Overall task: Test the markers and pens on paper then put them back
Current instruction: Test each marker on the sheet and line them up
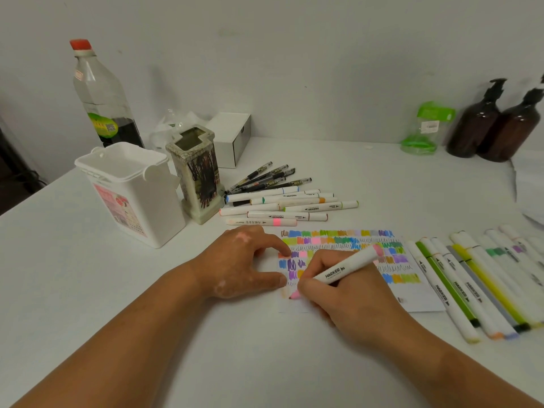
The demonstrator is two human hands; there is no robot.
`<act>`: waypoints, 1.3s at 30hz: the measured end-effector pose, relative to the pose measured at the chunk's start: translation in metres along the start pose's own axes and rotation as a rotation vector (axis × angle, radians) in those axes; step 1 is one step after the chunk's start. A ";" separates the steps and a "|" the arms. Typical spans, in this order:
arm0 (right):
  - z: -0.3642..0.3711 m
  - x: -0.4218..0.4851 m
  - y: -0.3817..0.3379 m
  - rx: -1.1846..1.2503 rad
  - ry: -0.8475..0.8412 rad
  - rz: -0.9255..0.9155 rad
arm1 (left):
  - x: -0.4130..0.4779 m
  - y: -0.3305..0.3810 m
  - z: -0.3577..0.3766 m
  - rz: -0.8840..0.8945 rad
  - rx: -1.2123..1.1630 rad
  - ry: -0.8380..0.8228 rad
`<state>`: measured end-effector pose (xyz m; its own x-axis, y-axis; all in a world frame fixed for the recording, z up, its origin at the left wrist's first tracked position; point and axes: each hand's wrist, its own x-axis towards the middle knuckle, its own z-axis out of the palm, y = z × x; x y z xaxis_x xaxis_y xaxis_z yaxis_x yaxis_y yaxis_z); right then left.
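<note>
My right grip is clenched around a white marker, with its pink tip down on the paper near the sheet's near-left corner. My left grip is released. It lies flat, with forefinger and thumb pressing the paper's left edge to the worktop.

Colour swatches cover the sheet's far half. Its right edge lies just beside a row of markers that runs towards the worktop's right side. Behind the sheet a strip of bare worktop separates it from a pile of markers, and black pens lie behind that. A vase and a white tub stand left of the pile, the tub near the left edge. The broadest open surface is under my forearms.
</note>
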<state>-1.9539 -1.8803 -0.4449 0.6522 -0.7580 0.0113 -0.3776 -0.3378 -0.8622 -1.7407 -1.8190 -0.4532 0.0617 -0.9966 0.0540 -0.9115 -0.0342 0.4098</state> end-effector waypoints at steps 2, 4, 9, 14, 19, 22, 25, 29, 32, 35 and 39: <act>0.000 0.000 0.000 0.008 0.012 -0.005 | 0.000 0.000 0.000 0.001 0.002 -0.003; 0.000 0.000 0.000 0.019 0.004 -0.020 | 0.000 0.000 0.000 0.002 0.005 -0.001; 0.000 0.000 0.002 0.018 -0.011 -0.045 | 0.000 0.000 0.000 0.000 0.002 0.003; 0.001 0.000 0.001 0.026 -0.038 -0.043 | 0.000 0.001 0.000 0.006 0.004 0.004; -0.001 -0.002 0.000 0.071 -0.066 -0.062 | -0.001 0.002 -0.001 0.017 0.011 0.011; 0.000 -0.001 0.000 0.068 -0.079 -0.071 | -0.001 0.001 -0.001 0.029 0.015 0.018; 0.001 -0.001 0.002 0.067 -0.060 -0.079 | -0.002 0.001 -0.001 0.033 0.018 0.019; -0.002 -0.001 0.001 0.226 -0.040 -0.048 | -0.001 0.000 -0.002 0.025 0.027 0.003; -0.017 0.005 0.005 0.498 0.134 -0.020 | -0.001 0.000 -0.001 -0.013 -0.005 -0.022; -0.034 0.009 0.010 0.629 0.240 -0.025 | -0.001 -0.005 -0.003 -0.093 -0.265 0.082; -0.037 0.012 0.013 0.649 0.221 -0.021 | -0.004 -0.004 -0.006 -0.090 -0.669 0.257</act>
<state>-1.9755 -1.9144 -0.4372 0.4799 -0.8741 0.0746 0.1484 -0.0029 -0.9889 -1.7345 -1.8148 -0.4494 0.2935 -0.9403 0.1721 -0.4592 0.0192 0.8881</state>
